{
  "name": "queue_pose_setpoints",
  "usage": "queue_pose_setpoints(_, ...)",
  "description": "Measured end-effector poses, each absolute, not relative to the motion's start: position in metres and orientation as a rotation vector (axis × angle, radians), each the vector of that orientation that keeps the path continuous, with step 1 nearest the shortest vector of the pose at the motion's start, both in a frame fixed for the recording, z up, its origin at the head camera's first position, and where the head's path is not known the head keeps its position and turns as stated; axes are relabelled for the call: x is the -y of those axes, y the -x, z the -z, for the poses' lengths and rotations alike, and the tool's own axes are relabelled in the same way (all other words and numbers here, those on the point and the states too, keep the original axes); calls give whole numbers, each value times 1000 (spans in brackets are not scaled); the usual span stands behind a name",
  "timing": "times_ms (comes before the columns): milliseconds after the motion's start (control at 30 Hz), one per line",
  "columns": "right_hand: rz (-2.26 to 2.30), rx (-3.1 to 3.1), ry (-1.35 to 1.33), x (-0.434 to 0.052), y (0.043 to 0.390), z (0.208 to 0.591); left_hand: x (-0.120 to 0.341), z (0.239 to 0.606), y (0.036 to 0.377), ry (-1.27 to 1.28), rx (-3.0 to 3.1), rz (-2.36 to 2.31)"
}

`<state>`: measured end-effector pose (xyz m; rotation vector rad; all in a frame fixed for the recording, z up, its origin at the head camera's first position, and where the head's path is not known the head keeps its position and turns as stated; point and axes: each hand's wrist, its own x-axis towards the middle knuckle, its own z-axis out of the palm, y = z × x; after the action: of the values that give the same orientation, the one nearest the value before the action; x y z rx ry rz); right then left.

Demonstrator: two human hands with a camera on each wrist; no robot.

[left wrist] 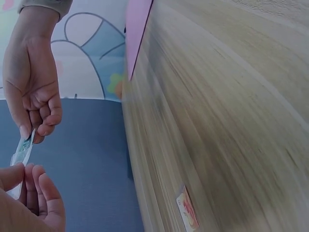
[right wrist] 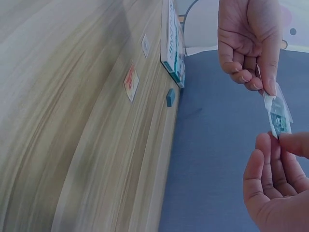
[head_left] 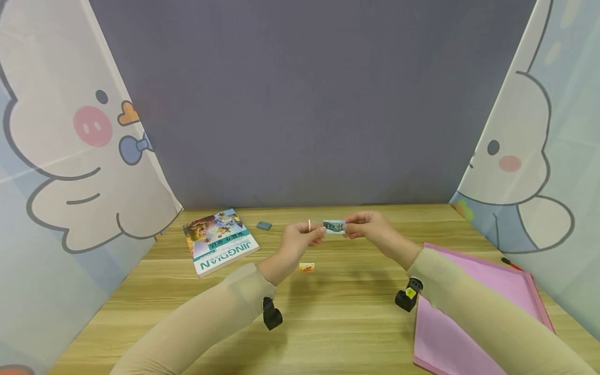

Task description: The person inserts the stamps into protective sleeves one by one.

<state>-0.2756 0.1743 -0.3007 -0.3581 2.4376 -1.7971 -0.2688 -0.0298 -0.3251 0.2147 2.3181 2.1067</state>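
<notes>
Both hands hold a small green-and-white picture card [head_left: 334, 226] up above the table, one at each end. What looks like a thin clear plastic sleeve [right wrist: 285, 106] shows around it in the right wrist view. My left hand [head_left: 297, 239] pinches its left end between thumb and fingers. At the other end, my right hand [head_left: 370, 227] pinches the edge in the same way. How far the card sits inside the plastic I cannot tell. A yellow-and-red card [head_left: 307, 267] lies on the table below the left hand.
Left on the wooden table [head_left: 328, 323] lies a colourful book [head_left: 222, 242], with a small blue-grey block [head_left: 264, 225] beside it. A pink tray [head_left: 450, 338] lies under the right forearm. Near its far corner is a red-and-black tool [head_left: 512, 264]. A grey panel [head_left: 309, 104] stands behind.
</notes>
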Motion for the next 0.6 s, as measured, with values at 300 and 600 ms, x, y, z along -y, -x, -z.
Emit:
queue_pose_setpoints(300,1828,-2452,319,-171,277,303,28,326,269,-219,-2317,-2081)
queue_pose_setpoints(600,1847,-2424,325,-166,275,302,25,324,269,-203,-2301,-2082)
